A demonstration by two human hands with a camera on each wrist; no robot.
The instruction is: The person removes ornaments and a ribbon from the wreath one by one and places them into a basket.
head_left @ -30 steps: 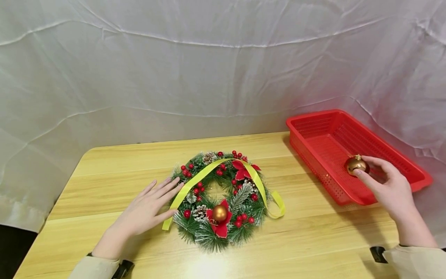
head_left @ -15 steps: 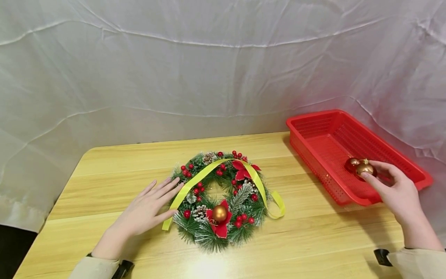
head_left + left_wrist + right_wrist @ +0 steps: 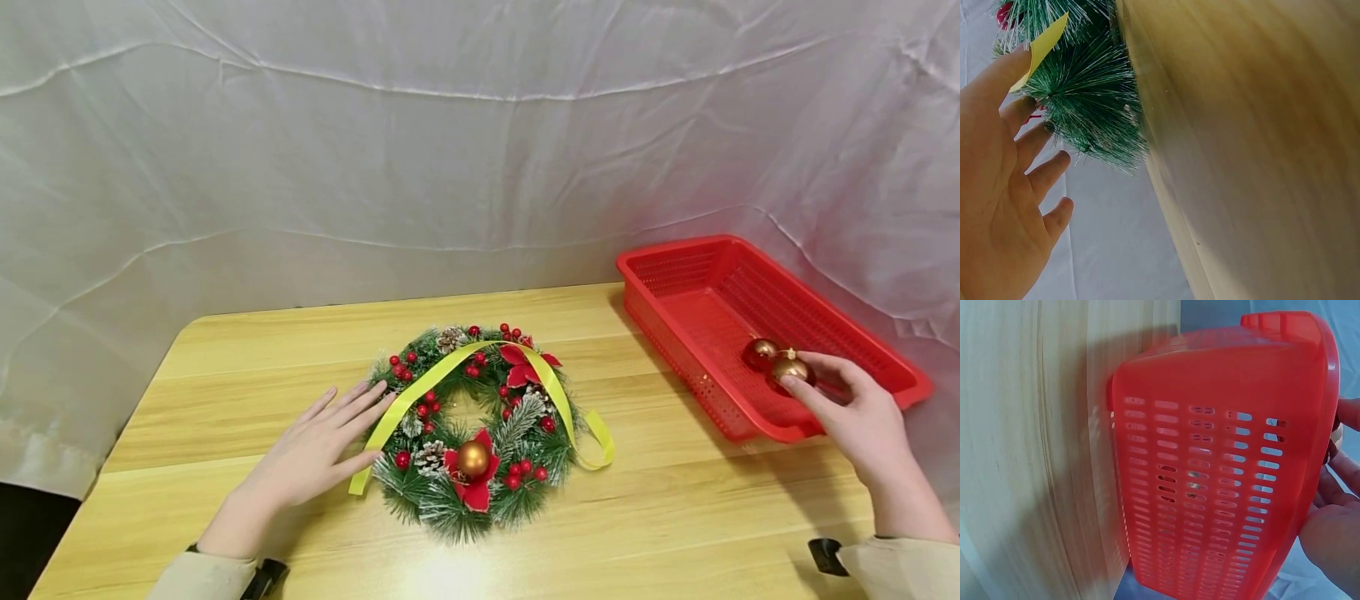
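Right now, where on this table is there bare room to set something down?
Bare wood lies between the wreath and the red basket, and behind the wreath toward the white cloth. It is crowded where the left hand touches the wreath.

Green wreath with yellow ribbon; red basket; gold baubles.

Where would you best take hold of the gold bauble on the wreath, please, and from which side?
Probably pinch the gold bauble round its widest part, coming straight down from above. It sits in a red flower on the near side of the wreath, which lies flat on the table, so only its top is exposed. The left hand presses flat at the wreath's left edge.
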